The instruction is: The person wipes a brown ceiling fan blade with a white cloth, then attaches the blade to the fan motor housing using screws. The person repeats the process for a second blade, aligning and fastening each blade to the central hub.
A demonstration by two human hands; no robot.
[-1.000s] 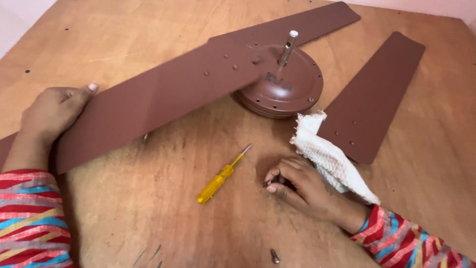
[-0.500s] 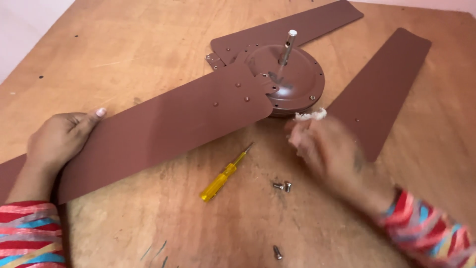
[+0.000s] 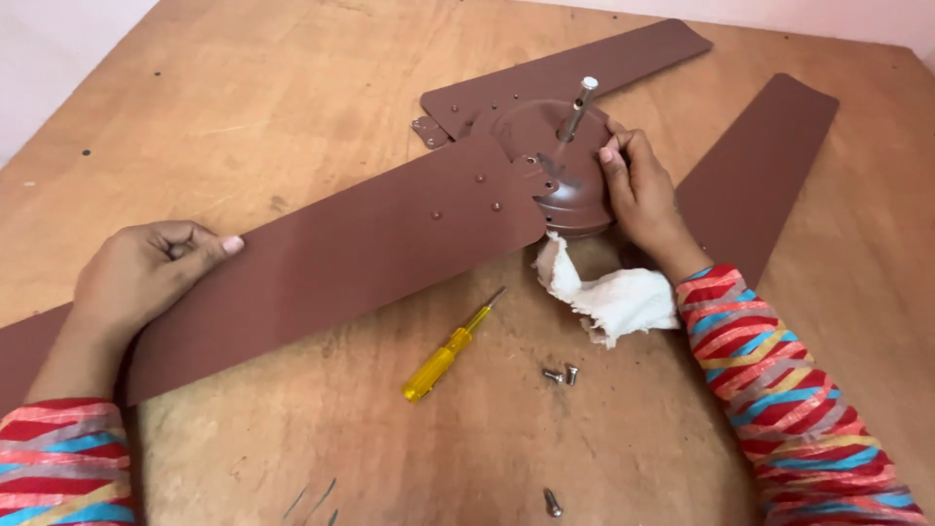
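Two hands are on the brown ceiling fan, which lies near the far edge of the wooden tabletop (image 3: 243, 117). Your left hand (image 3: 146, 278) rests flat near the left edge, fingers curled over the rim of the long fan blade (image 3: 341, 253), pressing rather than pinching. Your right hand (image 3: 638, 190) cups the side of the motor hub (image 3: 545, 161), fingers bent against it. Half a second ago that hand was in mid-air above the white cloth (image 3: 609, 297); a second ago it was down at the screws (image 3: 560, 374). A yellow screwdriver (image 3: 448, 351) lies mid-table, near the cloth.
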